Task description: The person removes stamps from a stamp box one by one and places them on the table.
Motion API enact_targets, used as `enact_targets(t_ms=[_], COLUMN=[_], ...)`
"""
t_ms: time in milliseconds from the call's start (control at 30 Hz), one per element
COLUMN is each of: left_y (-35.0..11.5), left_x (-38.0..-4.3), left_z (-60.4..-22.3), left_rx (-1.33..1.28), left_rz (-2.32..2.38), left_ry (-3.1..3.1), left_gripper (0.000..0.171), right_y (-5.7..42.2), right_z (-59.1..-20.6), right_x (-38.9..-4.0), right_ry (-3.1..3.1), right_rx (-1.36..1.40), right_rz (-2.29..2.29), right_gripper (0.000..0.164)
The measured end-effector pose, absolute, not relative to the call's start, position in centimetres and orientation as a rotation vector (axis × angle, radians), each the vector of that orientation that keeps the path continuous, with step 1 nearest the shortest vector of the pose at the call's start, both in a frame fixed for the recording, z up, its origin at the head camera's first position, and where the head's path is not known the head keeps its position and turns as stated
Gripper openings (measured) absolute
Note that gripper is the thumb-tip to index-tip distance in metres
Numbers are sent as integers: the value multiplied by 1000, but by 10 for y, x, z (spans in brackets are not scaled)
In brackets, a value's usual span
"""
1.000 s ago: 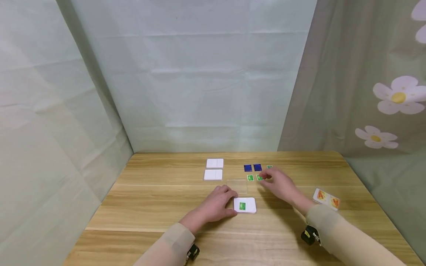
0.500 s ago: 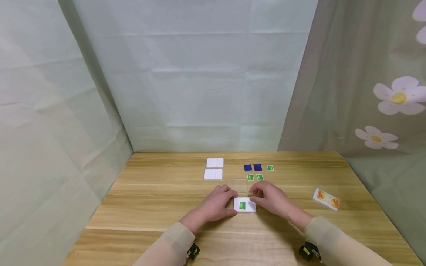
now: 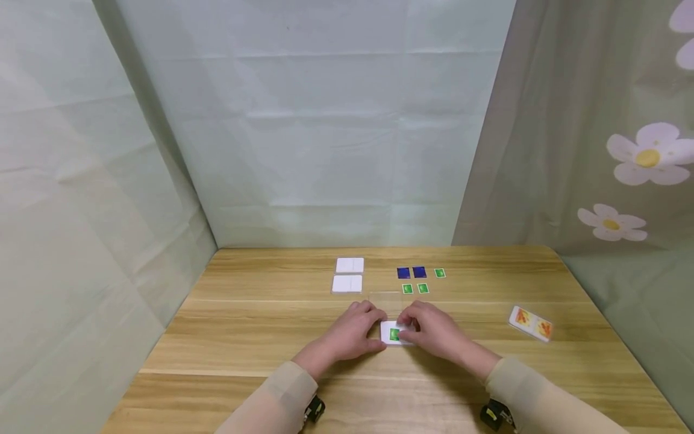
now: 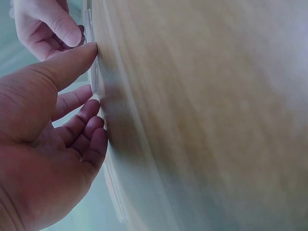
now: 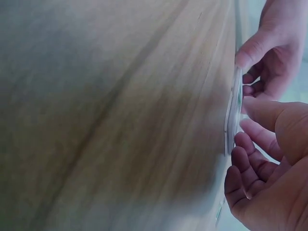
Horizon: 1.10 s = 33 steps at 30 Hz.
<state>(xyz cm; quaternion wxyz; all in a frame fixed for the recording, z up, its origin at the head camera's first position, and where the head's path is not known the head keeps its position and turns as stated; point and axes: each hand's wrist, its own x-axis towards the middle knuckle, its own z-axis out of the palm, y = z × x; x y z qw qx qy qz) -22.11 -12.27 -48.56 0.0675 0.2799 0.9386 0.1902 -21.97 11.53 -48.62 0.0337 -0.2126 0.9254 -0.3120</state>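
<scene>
A white card in a clear case (image 3: 386, 327) lies flat near the table's middle, with a small green square (image 3: 394, 334) on its face. My left hand (image 3: 349, 337) holds the case's left end, index finger at the far corner and thumb at the near one. My right hand (image 3: 434, 330) is over the right half of the card, fingers curled. Its thumb tip is at the green square's right edge. Whether something small sits between the right fingertips is hidden. In the right wrist view, the right thumb and index tips are close to the case (image 5: 232, 113).
A clear empty cover (image 3: 386, 300) lies just beyond the card. Behind are two blue squares (image 3: 403, 273) and three green squares (image 3: 423, 289). Two white cards (image 3: 347, 284) lie at back left. A card with orange pictures (image 3: 531, 323) lies at right. Curtains surround the table.
My right hand has come from the loose squares toward me and left, onto the right part of the card. My left hand has stayed at the card's left end.
</scene>
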Motion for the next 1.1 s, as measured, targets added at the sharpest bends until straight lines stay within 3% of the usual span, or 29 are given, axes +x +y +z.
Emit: enact_targets(t_ms=[1100], left_y=[-123], left_x=[-221], left_z=[-486], left_rx=[867], left_rz=[586], left_ry=[2831], left_gripper=[51], right_y=[113], right_z=[-486], right_x=[-221], right_ry=[2789], right_rx=[-668], right_rz=[-1051], right_gripper=[27])
